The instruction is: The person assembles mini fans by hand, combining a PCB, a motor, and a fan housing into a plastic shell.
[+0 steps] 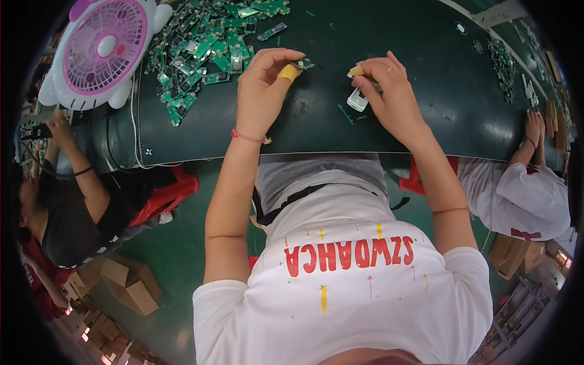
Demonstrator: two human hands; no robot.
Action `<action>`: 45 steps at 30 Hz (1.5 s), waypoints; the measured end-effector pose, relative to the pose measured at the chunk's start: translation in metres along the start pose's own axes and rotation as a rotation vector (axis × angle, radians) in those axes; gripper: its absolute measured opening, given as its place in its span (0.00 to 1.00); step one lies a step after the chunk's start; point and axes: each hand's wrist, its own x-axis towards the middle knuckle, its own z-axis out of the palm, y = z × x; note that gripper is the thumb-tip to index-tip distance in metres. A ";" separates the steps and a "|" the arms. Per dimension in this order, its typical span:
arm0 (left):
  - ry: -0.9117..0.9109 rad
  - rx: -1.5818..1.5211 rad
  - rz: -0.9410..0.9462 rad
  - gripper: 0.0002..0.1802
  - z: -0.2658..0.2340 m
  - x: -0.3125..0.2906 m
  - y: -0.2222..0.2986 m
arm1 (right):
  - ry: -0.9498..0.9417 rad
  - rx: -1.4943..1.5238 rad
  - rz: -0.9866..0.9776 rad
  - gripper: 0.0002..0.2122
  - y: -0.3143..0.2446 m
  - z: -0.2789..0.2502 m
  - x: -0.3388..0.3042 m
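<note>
My left hand point(263, 88) is closed, its yellow-capped thumb and forefinger pinching a small green circuit board point(305, 64). A pink band circles that wrist. My right hand point(390, 94) is at the same height to the right, fingers curled, with a yellow cap on one fingertip and a ring on one finger. What its fingertips grip is hidden. A small white plastic case point(357, 101) shows just under the right thumb; whether the hand holds it or it rests on the table I cannot tell. Thin green strips point(345, 114) lie beside the case.
A heap of green circuit boards point(213, 52) covers the dark green table point(316, 131) at left. A white and pink fan point(106, 45) stands beyond it. More boards point(502, 70) lie far right. Co-workers sit on both sides; an open cardboard box point(129, 284) is on the floor.
</note>
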 end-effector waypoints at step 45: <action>0.095 0.335 0.606 0.22 0.039 -0.023 0.059 | -0.223 1.040 0.449 0.07 -0.043 -0.032 0.010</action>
